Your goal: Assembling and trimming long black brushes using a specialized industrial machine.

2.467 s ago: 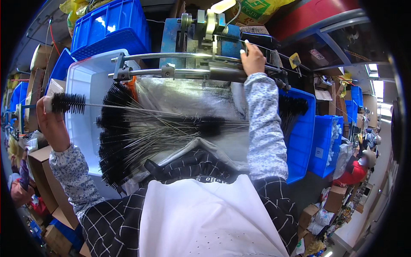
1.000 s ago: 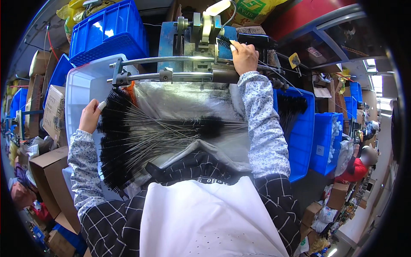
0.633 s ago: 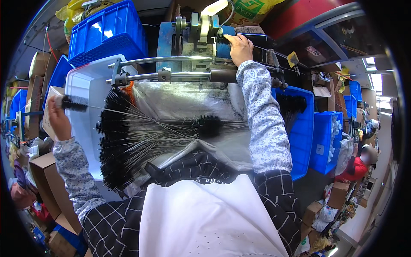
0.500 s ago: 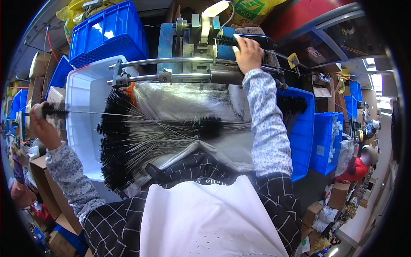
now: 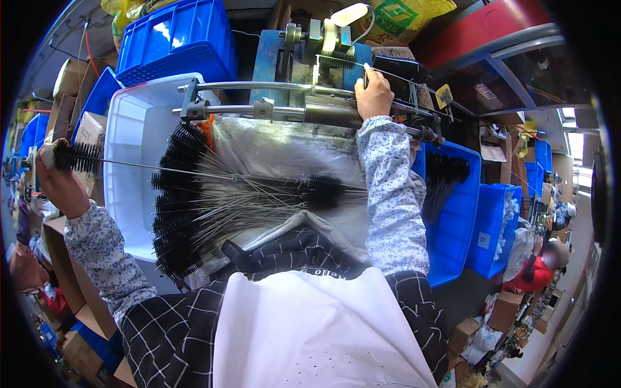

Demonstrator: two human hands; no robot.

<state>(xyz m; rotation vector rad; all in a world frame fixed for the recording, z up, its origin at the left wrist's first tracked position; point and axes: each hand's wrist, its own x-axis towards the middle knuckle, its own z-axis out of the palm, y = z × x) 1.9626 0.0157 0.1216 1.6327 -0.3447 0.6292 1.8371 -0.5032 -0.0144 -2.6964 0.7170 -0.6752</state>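
Observation:
My left hand (image 5: pixel 63 184), out at the far left, has its fingers closed round the end of a black bristle brush (image 5: pixel 81 158). The brush's long wire stem (image 5: pixel 142 165) stretches right across the pile on my lap. Many similar brushes (image 5: pixel 174 200) lie there, their bristle heads mostly toward the left and their wire stems toward the middle. My right hand (image 5: pixel 374 95) is at the blue machine (image 5: pixel 268 61), fingers bent and pinched beside a metal rod; what they grip is hidden. Dark bristles (image 5: pixel 337 60) show at the machine just beyond those fingertips.
Metal bars (image 5: pixel 259 110) run across the machine's near side. A white bin (image 5: pixel 139 116) stands at left, with a blue crate (image 5: pixel 174 45) behind it. At right, a blue bin (image 5: pixel 453 220) holds more black brushes (image 5: pixel 446 169). Farther right, another person (image 5: pixel 537 268) sits in red.
The view has shifted, so the machine appears farther right. My right hand has drawn nearer to me, off the bristles at the machine. My left hand has moved slightly outward with its brush.

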